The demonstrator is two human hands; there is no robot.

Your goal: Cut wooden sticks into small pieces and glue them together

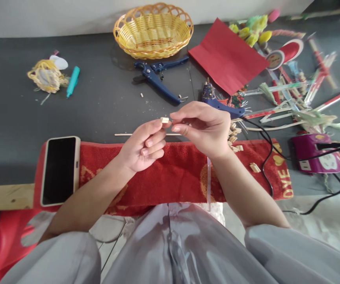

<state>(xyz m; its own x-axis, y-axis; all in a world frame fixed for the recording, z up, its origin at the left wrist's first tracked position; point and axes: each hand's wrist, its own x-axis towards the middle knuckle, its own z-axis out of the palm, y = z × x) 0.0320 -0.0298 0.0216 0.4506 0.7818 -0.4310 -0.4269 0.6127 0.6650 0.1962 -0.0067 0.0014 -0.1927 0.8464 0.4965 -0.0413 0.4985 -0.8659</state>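
Between the thumb and forefinger of my left hand is a small cream-coloured piece, which looks like short stick bits joined side by side. My right hand is just to its right, thumb and forefinger drawn together in a pinch; whatever they may hold is too small to make out. Several similar pieces lie partly hidden behind the right wrist, and another one sits apart on the red towel. A thin white stick lies beneath my hands, partly covered by them.
Beyond my hands are blue-handled cutters, a yellow wicker basket, red paper and a blue glue gun. Its cord runs near a purple power adapter. A phone lies left; a teal marker lies farther back.
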